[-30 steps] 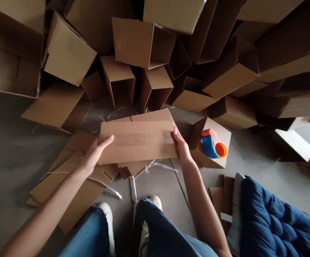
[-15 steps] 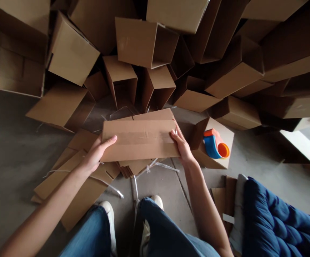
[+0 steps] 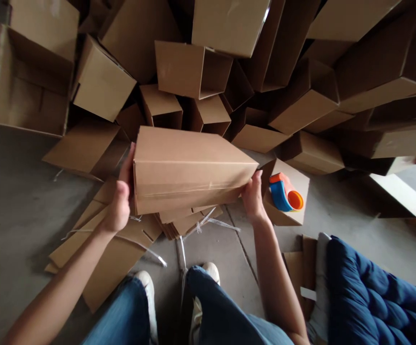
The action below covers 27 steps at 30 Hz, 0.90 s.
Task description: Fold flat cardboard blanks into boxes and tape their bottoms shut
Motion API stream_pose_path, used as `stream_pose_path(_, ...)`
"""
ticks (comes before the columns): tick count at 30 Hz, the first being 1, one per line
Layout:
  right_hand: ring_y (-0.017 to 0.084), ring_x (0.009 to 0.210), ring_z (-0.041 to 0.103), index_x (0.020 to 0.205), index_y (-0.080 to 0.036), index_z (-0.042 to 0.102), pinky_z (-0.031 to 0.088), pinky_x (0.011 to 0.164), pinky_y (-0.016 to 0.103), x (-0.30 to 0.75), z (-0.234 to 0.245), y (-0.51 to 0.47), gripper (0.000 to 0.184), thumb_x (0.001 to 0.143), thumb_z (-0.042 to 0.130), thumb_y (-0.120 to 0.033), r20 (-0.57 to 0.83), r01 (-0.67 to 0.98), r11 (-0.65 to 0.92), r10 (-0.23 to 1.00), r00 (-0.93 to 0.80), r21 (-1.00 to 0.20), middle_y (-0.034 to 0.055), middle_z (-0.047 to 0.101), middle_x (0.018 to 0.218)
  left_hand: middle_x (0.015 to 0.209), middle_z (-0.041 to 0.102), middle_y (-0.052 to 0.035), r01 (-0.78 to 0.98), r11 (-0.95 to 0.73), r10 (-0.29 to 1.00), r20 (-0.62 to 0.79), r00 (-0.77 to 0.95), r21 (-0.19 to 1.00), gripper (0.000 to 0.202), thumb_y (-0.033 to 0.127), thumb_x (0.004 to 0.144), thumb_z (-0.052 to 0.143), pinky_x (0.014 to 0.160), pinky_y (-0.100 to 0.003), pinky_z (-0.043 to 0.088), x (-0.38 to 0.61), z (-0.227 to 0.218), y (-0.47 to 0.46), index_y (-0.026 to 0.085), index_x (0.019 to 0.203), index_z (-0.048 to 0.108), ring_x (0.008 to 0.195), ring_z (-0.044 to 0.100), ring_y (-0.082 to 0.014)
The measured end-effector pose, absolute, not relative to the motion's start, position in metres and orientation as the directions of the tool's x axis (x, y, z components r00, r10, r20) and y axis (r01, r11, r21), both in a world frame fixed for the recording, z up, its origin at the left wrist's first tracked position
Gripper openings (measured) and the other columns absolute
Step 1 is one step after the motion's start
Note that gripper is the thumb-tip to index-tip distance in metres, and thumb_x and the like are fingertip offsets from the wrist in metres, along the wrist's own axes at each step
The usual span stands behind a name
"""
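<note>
I hold a brown cardboard box (image 3: 186, 163) up in front of me, tipped so a broad plain side faces up and its taped face points toward me. My left hand (image 3: 121, 201) grips its left end, fingers wrapped round the edge. My right hand (image 3: 253, 196) clasps the right end, fingers partly hidden behind the box. Under the box lies a stack of flattened cardboard (image 3: 179, 223) bound with clear plastic strapping (image 3: 208, 223). An orange and blue tape dispenser (image 3: 284, 193) sits on a small box (image 3: 290, 184) just right of my right hand.
A tall heap of assembled open boxes (image 3: 193, 67) fills the far side. More flattened cardboard (image 3: 100, 249) lies on the concrete floor at my left. A blue quilted cushion (image 3: 369, 292) is at my right. My jeans and white shoes (image 3: 146, 287) are below.
The box has been lifted and tilted away, so the taped face turned toward me and a plain side came up. Both hands shifted to the box's ends.
</note>
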State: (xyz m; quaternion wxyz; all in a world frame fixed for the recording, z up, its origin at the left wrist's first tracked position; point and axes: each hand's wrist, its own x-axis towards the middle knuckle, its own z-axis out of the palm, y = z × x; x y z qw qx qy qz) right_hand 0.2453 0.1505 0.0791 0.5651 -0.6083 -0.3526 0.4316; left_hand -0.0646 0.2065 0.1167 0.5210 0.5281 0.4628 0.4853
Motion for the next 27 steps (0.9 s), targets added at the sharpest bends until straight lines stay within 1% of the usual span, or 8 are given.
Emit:
stream_pose_path(4, 0.033, 0.149, 0.048, 0.14, -0.033, 0.065, 0.038, 0.124, 0.052, 0.244, 0.081, 0.149, 0.072, 0.084, 0.053, -0.076, -0.06, -0.086, -0.03, 0.926, 0.373, -0.996, 0.0037, 0.07, 0.141, 0.164, 0.05, 0.0047, -0.329, -0.061, 0.995, 0.085, 0.059, 0.942, 0.052, 0.069, 0.1, 0.039, 0.116, -0.044, 0.047, -0.07, 0.131, 0.209, 0.035, 0.126, 0.068, 0.159, 0.033, -0.0267)
stream_pose_path(7, 0.035, 0.147, 0.049, 0.134, -0.034, 0.068, 0.04, 0.122, 0.053, 0.24, 0.081, 0.142, 0.061, 0.08, 0.063, -0.062, -0.032, -0.123, 0.007, 0.949, 0.315, -0.992, 0.0029, 0.071, 0.138, 0.163, 0.052, -0.0004, -0.418, 0.022, 1.0, -0.02, 0.01, 0.908, 0.054, 0.068, 0.099, 0.041, 0.119, -0.043, 0.044, -0.081, 0.135, 0.212, 0.029, 0.123, 0.068, 0.161, 0.028, -0.0269)
stream_pose_path(10, 0.034, 0.145, 0.051, 0.131, -0.036, 0.067, 0.041, 0.12, 0.054, 0.234, 0.083, 0.138, 0.052, 0.082, 0.062, -0.053, 0.009, -0.198, 0.075, 0.95, 0.313, -0.977, 0.0019, 0.07, 0.138, 0.155, 0.058, -0.0066, -0.45, 0.065, 0.995, -0.092, -0.038, 0.891, 0.043, 0.061, 0.093, 0.056, 0.122, -0.044, 0.041, -0.088, 0.133, 0.216, 0.025, 0.112, 0.069, 0.161, 0.028, -0.03)
stream_pose_path(13, 0.034, 0.147, 0.049, 0.129, -0.037, 0.066, 0.043, 0.119, 0.056, 0.23, 0.085, 0.14, 0.052, 0.09, 0.051, -0.066, 0.005, -0.222, 0.081, 0.947, 0.321, -0.972, 0.0032, 0.068, 0.139, 0.14, 0.065, -0.0095, -0.443, 0.043, 0.995, -0.076, -0.057, 0.896, 0.034, 0.052, 0.088, 0.066, 0.119, -0.047, 0.044, -0.089, 0.129, 0.221, 0.024, 0.107, 0.068, 0.152, 0.04, -0.0335)
stream_pose_path(16, 0.034, 0.148, 0.048, 0.139, -0.037, 0.061, 0.043, 0.119, 0.056, 0.23, 0.083, 0.141, 0.064, 0.09, 0.05, -0.076, -0.037, -0.154, 0.008, 0.957, 0.288, -0.988, 0.0037, 0.063, 0.146, 0.126, 0.068, -0.01, -0.441, 0.064, 0.995, -0.094, -0.045, 0.895, 0.038, 0.056, 0.092, 0.059, 0.113, -0.045, 0.048, -0.091, 0.124, 0.226, 0.024, 0.108, 0.068, 0.136, 0.055, -0.0309)
stream_pose_path(21, 0.032, 0.142, 0.054, 0.137, -0.039, 0.063, 0.044, 0.121, 0.048, 0.242, 0.07, 0.139, 0.072, 0.071, 0.089, -0.048, -0.015, 0.038, -0.023, 0.978, 0.208, -0.999, 0.0031, 0.049, 0.151, 0.091, 0.07, -0.0098, -0.337, 0.355, 0.928, -0.373, 0.011, 0.872, 0.047, 0.069, 0.086, 0.057, 0.085, -0.041, 0.057, -0.103, 0.115, 0.238, 0.023, 0.092, 0.068, 0.101, 0.065, -0.029)
stream_pose_path(25, 0.03, 0.137, 0.058, 0.126, -0.037, 0.062, 0.041, 0.123, 0.054, 0.248, 0.054, 0.139, 0.063, 0.07, 0.09, -0.044, -0.022, 0.019, -0.026, 0.985, 0.17, -0.999, 0.003, 0.064, 0.135, 0.088, 0.076, -0.0135, -0.173, 0.517, 0.855, -0.513, 0.068, 0.838, 0.062, 0.082, 0.077, 0.058, 0.085, -0.047, 0.058, -0.115, 0.109, 0.239, 0.023, 0.09, 0.069, 0.104, 0.068, -0.0358)
stream_pose_path(27, 0.031, 0.131, 0.061, 0.116, -0.036, 0.062, 0.045, 0.118, 0.056, 0.248, 0.049, 0.139, 0.053, 0.072, 0.088, -0.049, -0.051, -0.004, -0.051, 0.979, 0.197, -0.999, 0.0034, 0.07, 0.125, 0.088, 0.079, -0.0145, -0.043, 0.566, 0.821, -0.558, 0.123, 0.823, 0.061, 0.079, 0.071, 0.069, 0.089, -0.053, 0.058, -0.119, 0.108, 0.237, 0.022, 0.092, 0.072, 0.109, 0.069, -0.041)
